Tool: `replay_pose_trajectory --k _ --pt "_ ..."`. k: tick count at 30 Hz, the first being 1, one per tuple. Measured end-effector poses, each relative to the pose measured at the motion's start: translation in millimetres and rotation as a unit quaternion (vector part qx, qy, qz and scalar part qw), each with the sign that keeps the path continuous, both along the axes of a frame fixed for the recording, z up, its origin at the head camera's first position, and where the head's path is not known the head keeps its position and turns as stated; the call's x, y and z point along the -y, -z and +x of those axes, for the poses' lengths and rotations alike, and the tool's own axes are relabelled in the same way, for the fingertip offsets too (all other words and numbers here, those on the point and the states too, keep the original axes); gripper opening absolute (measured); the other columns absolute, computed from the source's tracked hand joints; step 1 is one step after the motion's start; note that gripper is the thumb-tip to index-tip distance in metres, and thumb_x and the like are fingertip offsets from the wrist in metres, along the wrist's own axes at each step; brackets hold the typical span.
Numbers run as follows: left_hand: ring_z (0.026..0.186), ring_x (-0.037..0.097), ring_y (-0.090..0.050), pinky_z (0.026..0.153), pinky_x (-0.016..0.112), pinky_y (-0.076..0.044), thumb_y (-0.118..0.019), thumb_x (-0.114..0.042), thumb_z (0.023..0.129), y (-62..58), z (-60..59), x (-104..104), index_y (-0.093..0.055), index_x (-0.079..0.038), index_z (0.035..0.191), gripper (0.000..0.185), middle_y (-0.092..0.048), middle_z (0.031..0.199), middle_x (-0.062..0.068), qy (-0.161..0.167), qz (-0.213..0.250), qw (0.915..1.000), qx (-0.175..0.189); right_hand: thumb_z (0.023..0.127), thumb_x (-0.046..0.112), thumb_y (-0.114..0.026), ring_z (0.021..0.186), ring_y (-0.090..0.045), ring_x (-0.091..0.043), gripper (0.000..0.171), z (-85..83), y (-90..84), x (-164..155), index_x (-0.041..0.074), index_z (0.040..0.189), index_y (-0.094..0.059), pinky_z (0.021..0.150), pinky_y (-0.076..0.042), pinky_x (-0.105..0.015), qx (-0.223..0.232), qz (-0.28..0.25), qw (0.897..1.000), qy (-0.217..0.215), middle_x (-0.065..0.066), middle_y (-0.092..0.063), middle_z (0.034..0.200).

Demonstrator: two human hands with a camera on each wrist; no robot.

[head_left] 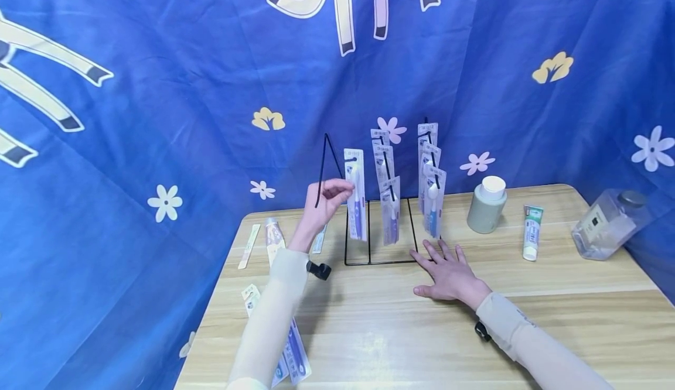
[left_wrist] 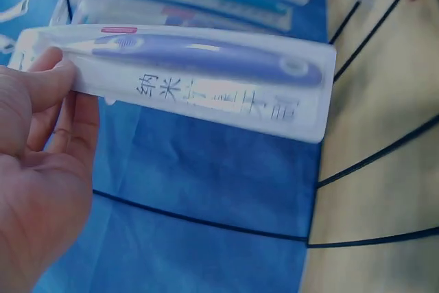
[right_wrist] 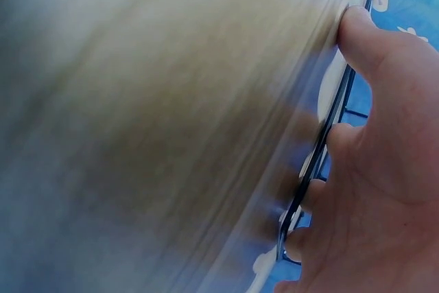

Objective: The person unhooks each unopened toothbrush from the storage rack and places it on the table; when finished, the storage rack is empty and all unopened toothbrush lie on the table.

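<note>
Left hand (head_left: 324, 199) raised, fingers pinching the top of a packaged toothbrush (head_left: 356, 194) at the wire rack's (head_left: 379, 243) leftmost hook. Best kept upright, hang-hole lined with the hook tip. Right hand (head_left: 448, 273) flat on the table (head_left: 474, 331), fingers spread, touching the rack's base. Hook itself hard to make out; right wrist view blurred.

Bench (head_left: 527, 320) top is light wood. Right side: grey-green jar with white lid (head_left: 486, 204), toothpaste tube (head_left: 532, 232), clear bottle on its side (head_left: 609, 223). Behind: blue flower-print cloth (head_left: 158, 115). Left edge: another tube (head_left: 273, 239), flat packets (head_left: 249, 246).
</note>
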State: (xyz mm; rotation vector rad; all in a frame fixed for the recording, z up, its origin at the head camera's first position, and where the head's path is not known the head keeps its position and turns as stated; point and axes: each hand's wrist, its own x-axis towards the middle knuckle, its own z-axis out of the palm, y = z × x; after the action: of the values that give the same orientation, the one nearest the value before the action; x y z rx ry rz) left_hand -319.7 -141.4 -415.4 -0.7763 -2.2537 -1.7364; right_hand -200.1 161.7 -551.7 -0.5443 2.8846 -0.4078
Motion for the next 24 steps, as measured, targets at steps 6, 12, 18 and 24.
replay_pose_trajectory --k 6,12,18,24 --pt "0.084 0.009 -0.068 0.075 0.020 -0.057 -0.074 -0.001 0.089 29.0 37.8 12 -0.077 -0.003 0.105 0.017 -0.076 0.106 0.018 -0.036 -0.041 0.9952 0.081 0.087 0.070 -0.062 0.155 -0.009 -0.051 0.090 1.4 -5.0 1 0.029 0.161 -0.031 0.119 -0.007 -0.076 0.007 0.014 1.000 0.003 -0.014 -0.018 0.171" --pt "0.094 0.014 -0.068 0.084 0.022 -0.059 -0.070 0.007 0.087 59.1 87.7 40 -0.075 -0.001 0.109 0.024 -0.074 0.110 0.017 -0.086 -0.035 0.9794 0.179 0.087 0.071 -0.062 0.155 -0.012 -0.051 0.090 1.1 -5.9 2 0.030 0.161 -0.031 0.118 -0.009 -0.076 0.006 0.015 1.000 0.002 -0.015 -0.020 0.170" --pt "0.082 0.013 -0.064 0.073 0.019 -0.055 -0.070 0.010 0.083 82.3 126.2 71 -0.076 -0.001 0.101 0.022 -0.072 0.100 0.017 -0.143 -0.087 0.9619 0.216 0.087 0.070 -0.062 0.155 -0.011 -0.052 0.089 2.2 -6.4 2 0.029 0.161 -0.031 0.118 -0.009 -0.077 0.005 0.015 1.000 0.004 -0.016 -0.020 0.170" --pt "0.079 0.011 -0.062 0.068 0.018 -0.051 -0.074 0.008 0.080 90.8 152.5 92 -0.077 -0.005 0.092 0.018 -0.069 0.101 0.012 -0.211 -0.171 0.9330 0.236 0.087 0.070 -0.062 0.154 -0.012 -0.053 0.089 1.6 -7.0 2 0.029 0.160 -0.032 0.118 -0.010 -0.077 0.000 0.016 1.000 0.002 -0.016 -0.021 0.170"
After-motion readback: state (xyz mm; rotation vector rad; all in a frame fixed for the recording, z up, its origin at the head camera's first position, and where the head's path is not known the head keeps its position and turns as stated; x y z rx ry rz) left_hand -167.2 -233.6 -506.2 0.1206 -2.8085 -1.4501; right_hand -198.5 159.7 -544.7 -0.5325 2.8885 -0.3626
